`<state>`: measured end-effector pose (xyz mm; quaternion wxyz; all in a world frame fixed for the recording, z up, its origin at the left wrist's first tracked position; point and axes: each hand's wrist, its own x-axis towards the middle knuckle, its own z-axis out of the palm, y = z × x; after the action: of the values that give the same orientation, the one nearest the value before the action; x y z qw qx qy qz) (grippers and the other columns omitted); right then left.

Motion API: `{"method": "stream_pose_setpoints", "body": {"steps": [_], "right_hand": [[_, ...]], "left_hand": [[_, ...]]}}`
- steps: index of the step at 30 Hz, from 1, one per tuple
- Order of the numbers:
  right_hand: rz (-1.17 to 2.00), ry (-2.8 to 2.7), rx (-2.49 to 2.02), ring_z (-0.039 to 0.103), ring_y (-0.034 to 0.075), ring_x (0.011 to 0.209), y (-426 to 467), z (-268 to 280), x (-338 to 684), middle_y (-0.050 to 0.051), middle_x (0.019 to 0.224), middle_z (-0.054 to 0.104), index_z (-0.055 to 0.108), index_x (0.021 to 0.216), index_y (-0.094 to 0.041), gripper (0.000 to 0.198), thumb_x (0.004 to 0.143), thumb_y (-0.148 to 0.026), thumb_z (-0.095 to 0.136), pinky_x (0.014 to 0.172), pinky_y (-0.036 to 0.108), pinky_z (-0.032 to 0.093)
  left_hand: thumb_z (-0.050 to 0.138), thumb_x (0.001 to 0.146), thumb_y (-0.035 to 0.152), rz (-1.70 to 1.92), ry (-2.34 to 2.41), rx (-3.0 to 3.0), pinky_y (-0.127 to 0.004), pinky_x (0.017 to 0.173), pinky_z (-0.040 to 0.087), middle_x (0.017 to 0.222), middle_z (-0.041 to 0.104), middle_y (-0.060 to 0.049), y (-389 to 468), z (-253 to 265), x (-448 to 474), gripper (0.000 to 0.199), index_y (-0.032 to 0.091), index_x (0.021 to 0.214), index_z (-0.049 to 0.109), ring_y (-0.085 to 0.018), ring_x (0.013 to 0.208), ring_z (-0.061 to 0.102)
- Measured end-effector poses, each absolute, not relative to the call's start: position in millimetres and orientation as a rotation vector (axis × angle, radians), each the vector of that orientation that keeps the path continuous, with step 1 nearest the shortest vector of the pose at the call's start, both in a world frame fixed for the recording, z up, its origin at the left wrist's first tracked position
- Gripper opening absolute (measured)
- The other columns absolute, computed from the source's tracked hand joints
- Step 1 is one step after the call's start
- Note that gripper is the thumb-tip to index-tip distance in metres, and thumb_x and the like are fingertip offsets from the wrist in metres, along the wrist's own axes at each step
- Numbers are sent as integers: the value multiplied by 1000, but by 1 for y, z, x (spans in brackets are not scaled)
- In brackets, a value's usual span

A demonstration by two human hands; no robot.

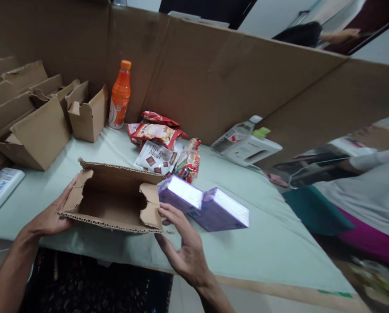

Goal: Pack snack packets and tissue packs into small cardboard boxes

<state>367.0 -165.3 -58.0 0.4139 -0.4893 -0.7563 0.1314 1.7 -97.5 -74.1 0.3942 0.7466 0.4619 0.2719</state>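
Steadying open box at near left of surface, I judge. My left hand holds its left side; right hand partly spread, fingertips at its right edge. Next move calls for even hold, clear of purple packs just right.

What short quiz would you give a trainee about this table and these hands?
1. True or false: the box between the left hand and the right hand is open.

2. Which colour is the cap of the upright bottle?
A) white
B) orange
C) blue

3. Fill in the missing word: the two purple packs are nearer the ____ hand.

Key: 1. True; 2. B; 3. right.
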Motion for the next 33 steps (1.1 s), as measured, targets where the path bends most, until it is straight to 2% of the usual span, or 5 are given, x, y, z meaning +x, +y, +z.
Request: {"method": "stream_pose_setpoints", "body": {"steps": [9, 17, 21, 25, 33], "right_hand": [[190, -1951, -1249, 70, 29, 117, -181, -36, 383, 13, 126, 71, 69, 127, -24, 32, 97, -27, 61, 92, 43, 61], [417, -2522, -883, 70, 21, 115, -107, 33, 340, 7, 117, 78, 73, 116, -22, 22, 103, -20, 55, 99, 38, 53], [479, -3097, -968, 70, 22, 89, -83, 59, 303, 5, 88, 78, 76, 93, -20, 16, 99, -24, 62, 87, 37, 47], [236, -3112, -1161, 64, 21, 77, -98, 71, 323, 5, 75, 71, 71, 81, -19, 23, 100, -26, 60, 82, 37, 41], [195, -2505, -1226, 64, 25, 120, -169, 11, 407, 11, 131, 70, 66, 126, -22, 30, 108, -35, 46, 97, 42, 51]], "left_hand": [[63, 94, 57, 711, 1146, 1941, -57, 130, 20, 175, 18, -7, -96, -77, 11, 97, 28, 168, 7, -40, 158, 22], [59, 90, 29, 925, 1009, 2100, -64, 128, 21, 175, 16, -5, -115, -48, 5, 93, 37, 167, 8, -38, 160, 19], [61, 87, 19, 980, 978, 2214, -61, 127, 30, 170, 31, -7, -117, -26, 18, 77, 35, 158, 36, -35, 157, 30], [56, 84, 3, 1084, 976, 2297, -56, 125, 37, 161, 45, -1, -111, -24, 25, 45, 32, 117, 67, -30, 151, 42], [57, 91, 14, 1079, 883, 2277, -55, 123, 40, 161, 45, -1, -113, -7, 20, 38, 33, 122, 65, -30, 150, 44]]}}
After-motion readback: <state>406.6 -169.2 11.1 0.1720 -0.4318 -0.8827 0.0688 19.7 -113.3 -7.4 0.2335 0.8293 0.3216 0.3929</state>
